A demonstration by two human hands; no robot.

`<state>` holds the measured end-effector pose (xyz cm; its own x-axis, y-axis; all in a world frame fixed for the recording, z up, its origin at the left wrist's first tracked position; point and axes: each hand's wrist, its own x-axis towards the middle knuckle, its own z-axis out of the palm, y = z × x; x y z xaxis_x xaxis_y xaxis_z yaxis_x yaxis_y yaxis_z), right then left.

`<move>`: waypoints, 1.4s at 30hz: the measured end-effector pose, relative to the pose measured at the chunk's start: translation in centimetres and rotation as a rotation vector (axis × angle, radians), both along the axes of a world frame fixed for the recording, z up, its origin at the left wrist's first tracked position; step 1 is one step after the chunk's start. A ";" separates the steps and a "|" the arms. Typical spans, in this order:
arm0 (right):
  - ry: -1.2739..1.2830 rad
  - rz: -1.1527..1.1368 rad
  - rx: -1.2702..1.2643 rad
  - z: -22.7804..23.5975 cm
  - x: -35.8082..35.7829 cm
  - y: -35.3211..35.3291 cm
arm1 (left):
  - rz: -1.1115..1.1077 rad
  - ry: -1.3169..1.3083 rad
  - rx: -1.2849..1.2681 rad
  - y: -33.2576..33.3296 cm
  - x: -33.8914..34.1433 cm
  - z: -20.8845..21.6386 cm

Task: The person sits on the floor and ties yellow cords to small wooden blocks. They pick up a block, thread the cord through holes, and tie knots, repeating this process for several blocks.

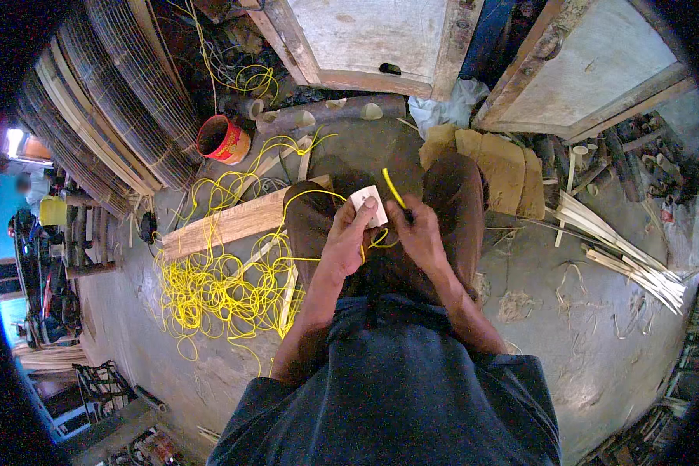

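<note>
My left hand [345, 244] is closed around a small white block-like piece [377, 213], its thumb laid across the face. Thin yellow wire [309, 193] runs over my left thigh to that hand, and a short loop of it shows between my hands. My right hand [422, 239] grips a slim hand tool with a yellow handle [394, 188] and a dark part near the fingers; its exact kind is unclear. The two hands are close together above my lap. The tool's working end is mostly hidden by the right fingers.
A tangled heap of yellow wire [202, 299] lies left of my legs, beside a wooden plank [233, 223]. Farther off stand a red bucket [224, 140] and rolled slatted mats [124, 85]. At right are folded cardboard [501, 167] and pale wood strips [625, 245].
</note>
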<state>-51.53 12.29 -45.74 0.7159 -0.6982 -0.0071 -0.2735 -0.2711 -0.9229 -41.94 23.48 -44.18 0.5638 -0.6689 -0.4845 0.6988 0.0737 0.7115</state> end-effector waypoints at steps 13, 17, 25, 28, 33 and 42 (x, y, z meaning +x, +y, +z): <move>-0.091 0.029 -0.426 6.1 -1.3 -3.4 | 0.231 -0.069 -0.052 -0.9 1.2 1.6; -0.072 -0.017 -0.250 5.3 -0.9 -0.8 | 0.193 -0.018 -0.082 -1.7 0.8 2.6; -0.050 -0.021 -0.308 4.3 -0.4 0.1 | 0.256 -0.065 0.077 -0.8 -0.1 1.0; -0.015 -0.024 -0.334 4.2 -0.2 0.2 | 0.163 -0.200 0.131 -0.4 0.3 0.3; -0.015 -0.024 -0.293 3.8 -0.1 0.4 | 0.165 -0.386 0.219 -0.5 0.0 -0.1; 0.057 -0.049 -0.316 4.0 -0.3 0.5 | 0.060 -0.686 0.277 -0.9 -0.8 3.4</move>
